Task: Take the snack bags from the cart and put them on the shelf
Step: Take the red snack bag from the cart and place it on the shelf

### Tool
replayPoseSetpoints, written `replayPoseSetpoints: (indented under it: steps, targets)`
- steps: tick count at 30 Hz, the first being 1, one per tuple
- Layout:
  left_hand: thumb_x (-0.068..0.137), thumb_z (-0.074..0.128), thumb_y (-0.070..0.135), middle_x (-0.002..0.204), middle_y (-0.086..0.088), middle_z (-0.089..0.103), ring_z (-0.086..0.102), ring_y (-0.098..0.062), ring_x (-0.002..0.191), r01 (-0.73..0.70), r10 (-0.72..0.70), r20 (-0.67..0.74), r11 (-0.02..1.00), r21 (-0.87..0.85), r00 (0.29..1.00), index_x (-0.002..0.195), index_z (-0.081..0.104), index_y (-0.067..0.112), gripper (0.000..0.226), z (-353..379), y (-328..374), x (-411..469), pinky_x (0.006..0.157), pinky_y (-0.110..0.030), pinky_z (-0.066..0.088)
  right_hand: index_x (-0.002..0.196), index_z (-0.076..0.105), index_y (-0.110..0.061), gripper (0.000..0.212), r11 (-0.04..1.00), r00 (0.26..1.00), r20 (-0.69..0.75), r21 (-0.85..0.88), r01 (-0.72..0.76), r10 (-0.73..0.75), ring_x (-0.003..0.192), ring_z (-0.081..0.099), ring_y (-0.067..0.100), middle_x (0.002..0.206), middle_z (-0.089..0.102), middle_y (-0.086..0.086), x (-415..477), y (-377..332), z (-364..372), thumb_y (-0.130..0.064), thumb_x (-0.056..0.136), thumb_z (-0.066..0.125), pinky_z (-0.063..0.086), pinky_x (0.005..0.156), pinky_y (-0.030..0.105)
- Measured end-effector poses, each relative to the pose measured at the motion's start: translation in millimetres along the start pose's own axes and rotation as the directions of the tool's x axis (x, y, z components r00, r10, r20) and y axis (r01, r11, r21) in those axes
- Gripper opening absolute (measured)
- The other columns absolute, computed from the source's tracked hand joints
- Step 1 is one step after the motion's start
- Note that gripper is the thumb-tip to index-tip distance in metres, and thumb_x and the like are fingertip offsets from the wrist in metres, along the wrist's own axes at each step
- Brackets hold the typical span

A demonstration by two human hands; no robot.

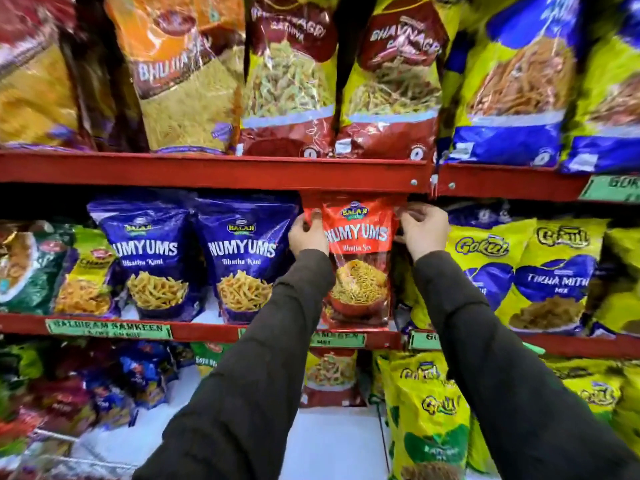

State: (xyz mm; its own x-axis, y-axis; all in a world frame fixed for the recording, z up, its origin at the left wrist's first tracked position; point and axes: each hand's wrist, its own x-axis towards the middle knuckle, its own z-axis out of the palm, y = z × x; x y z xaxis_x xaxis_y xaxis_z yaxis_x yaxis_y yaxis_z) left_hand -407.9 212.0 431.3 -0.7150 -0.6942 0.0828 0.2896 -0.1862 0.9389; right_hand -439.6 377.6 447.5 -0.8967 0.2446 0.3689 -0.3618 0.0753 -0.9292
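Note:
A red Numyums snack bag stands upright on the middle red shelf, its top just under the shelf above. My left hand grips the bag's upper left edge. My right hand pinches its upper right corner. Both arms wear dark sleeves. The cart is out of view.
Two blue Numyums bags stand to the left of the red one, yellow Gokul bags to its right. The upper red shelf carries large bags. More bags and a bare white patch lie on the bottom shelf.

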Motion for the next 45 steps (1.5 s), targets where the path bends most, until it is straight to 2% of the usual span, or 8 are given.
replayPoseSetpoints:
  steps: [8, 14, 19, 28, 32, 35, 42, 45]
  targets:
    - [0.093, 0.056, 0.018, 0.137, -0.018, 0.057, 0.056, -0.032, 0.123, 0.127, -0.140, -0.045, 0.968, -0.217, 0.989, 0.137, 0.049, 0.005, 0.046, 29.5, -21.5, 28.8, 0.111, -0.044, 0.041, 0.113, 0.060, 0.008, 0.028, 0.997, 0.996, -0.054, -0.006, -0.073, 0.073, 0.111, 0.061, 0.050, 0.119, 0.064, 0.032, 31.0, 31.6, 46.0, -0.004, 0.088, 0.058, 0.048, 0.098, 0.060]
    - [0.092, 0.056, 0.035, 0.145, -0.011, 0.050, 0.052, -0.023, 0.124, 0.109, -0.109, 0.003, 0.993, -0.048, 0.994, 0.144, 0.042, 0.018, 0.056, 16.5, -48.2, 46.0, 0.099, -0.030, 0.038, 0.119, 0.060, 0.000, 0.030, 0.990, 0.998, -0.012, -0.128, -0.055, 0.053, 0.109, 0.063, 0.042, 0.118, 0.066, 0.026, 32.1, 56.2, 55.1, -0.007, 0.091, 0.053, 0.048, 0.098, 0.040]
    - [0.090, 0.037, 0.064, 0.157, -0.004, 0.034, 0.032, -0.028, 0.143, 0.122, -0.140, 0.123, 0.982, 0.143, 0.983, 0.148, 0.031, 0.028, 0.069, 1.7, -73.1, 44.6, 0.117, -0.045, 0.017, 0.140, 0.044, -0.019, 0.059, 0.982, 0.971, 0.215, -0.177, -0.070, 0.108, 0.124, 0.056, 0.035, 0.138, 0.059, 0.015, 10.0, 83.0, 51.5, -0.055, 0.094, 0.048, 0.043, 0.105, 0.040]
    - [0.086, 0.037, 0.068, 0.149, -0.005, 0.046, 0.044, -0.031, 0.134, 0.114, -0.241, 0.311, 0.919, 0.377, 0.919, 0.143, 0.037, 0.036, 0.065, -42.5, -118.6, 24.5, 0.116, -0.047, 0.033, 0.143, 0.045, -0.032, 0.074, 0.937, 0.888, 0.301, -0.139, -0.320, 0.348, 0.138, 0.043, 0.027, 0.147, 0.050, 0.002, -34.5, 131.9, 39.3, -0.078, 0.085, 0.032, 0.030, 0.109, 0.038]
    - [0.090, 0.042, 0.062, 0.141, -0.005, 0.054, 0.049, -0.029, 0.130, 0.023, -0.165, 0.332, 0.919, 0.394, 0.929, 0.137, 0.044, 0.032, 0.056, -59.5, -115.0, 13.8, 0.112, -0.041, 0.037, 0.105, 0.062, -0.035, 0.048, 0.960, 0.898, 0.341, -0.139, -0.244, 0.278, 0.095, 0.058, 0.007, 0.112, 0.063, -0.008, -50.5, 122.7, 26.4, -0.072, 0.089, 0.036, 0.037, 0.088, 0.024]
    - [0.088, 0.044, 0.061, 0.135, -0.006, 0.059, 0.053, -0.028, 0.126, -0.037, -0.112, 0.360, 0.923, 0.383, 0.926, 0.129, 0.053, 0.029, 0.052, -71.2, -113.2, 6.1, 0.113, -0.045, 0.038, 0.088, 0.067, -0.035, 0.042, 0.972, 0.895, 0.379, -0.087, -0.217, 0.233, 0.103, 0.064, 0.010, 0.109, 0.071, -0.009, -64.3, 123.3, 17.2, -0.070, 0.087, 0.043, 0.048, 0.091, 0.027]
    - [0.084, 0.044, 0.068, 0.141, -0.003, 0.054, 0.052, -0.023, 0.122, -0.036, -0.137, 0.388, 0.913, 0.406, 0.911, 0.135, 0.048, 0.033, 0.061, -90.3, -100.3, -15.2, 0.087, -0.029, 0.048, 0.092, 0.068, -0.031, 0.056, 0.972, 0.913, 0.343, -0.156, -0.174, 0.219, 0.113, 0.062, 0.021, 0.110, 0.071, -0.003, -89.6, 114.7, 2.2, -0.079, 0.080, 0.041, 0.044, 0.105, 0.044]
    - [0.087, 0.039, 0.068, 0.144, -0.005, 0.052, 0.051, -0.030, 0.127, -0.042, -0.164, 0.383, 0.879, 0.474, 0.909, 0.138, 0.045, 0.032, 0.062, -91.5, -95.8, -18.5, 0.100, -0.039, 0.049, 0.125, 0.061, -0.028, 0.071, 0.955, 0.892, 0.371, -0.234, -0.180, 0.259, 0.130, 0.052, 0.026, 0.134, 0.061, 0.002, -91.9, 111.3, 0.5, -0.079, 0.083, 0.036, 0.037, 0.111, 0.043]
